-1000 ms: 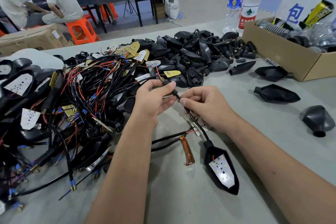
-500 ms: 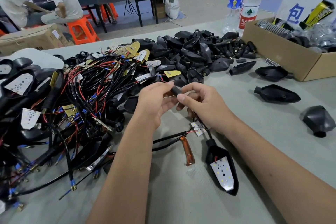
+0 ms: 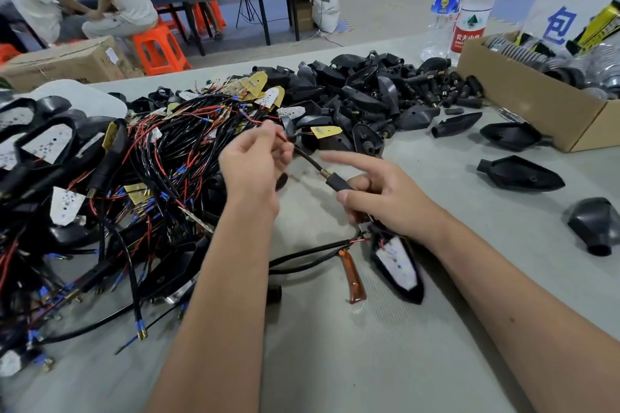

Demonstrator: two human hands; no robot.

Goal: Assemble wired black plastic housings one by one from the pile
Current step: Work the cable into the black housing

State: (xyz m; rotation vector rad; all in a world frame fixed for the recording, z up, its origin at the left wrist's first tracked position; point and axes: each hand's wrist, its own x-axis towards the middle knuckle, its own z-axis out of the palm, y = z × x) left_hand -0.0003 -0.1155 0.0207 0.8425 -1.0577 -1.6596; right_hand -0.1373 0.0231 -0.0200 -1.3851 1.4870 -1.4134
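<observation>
Housing in work: black plastic housing point(image 3: 397, 266) with a white LED board in its mouth lies on the grey bench point(image 3: 369, 362), just below the right hand and partly under its heel.
Cable: a black sheathed cable point(image 3: 307, 157) runs between the two hands, clear of the bench, ending in red wires at the left hand.
Sleeve: a short black sleeve point(image 3: 339, 183) with a brass threaded end sits on the cable at the right hand.
Left hand: left hand point(image 3: 250, 164), fingers closed in a pinch grip on the cable's upper end and its red wires, held above the edge of the pile.
Right hand: right hand point(image 3: 382, 198), thumb and lower fingers closed on the sleeve; index finger stretched out straight and pointing left, touching nothing.
Grip to housing: both grips are on the cable and sleeve, not on the housing body; the housing lies nearer the person than either grip.
Pile: tangled pile of wired housings point(image 3: 100, 178), black and red leads with blue tips, covers the left of the bench.
Loose shells: heap of empty black shells point(image 3: 362, 94) beyond the hands; three single shells lie well apart at the right.
Amber piece: a small amber lens point(image 3: 352, 278) lies just beside the housing, to its left.
Box: cardboard box point(image 3: 536, 104) at far right, two water bottles point(image 3: 459, 3) beside it.
</observation>
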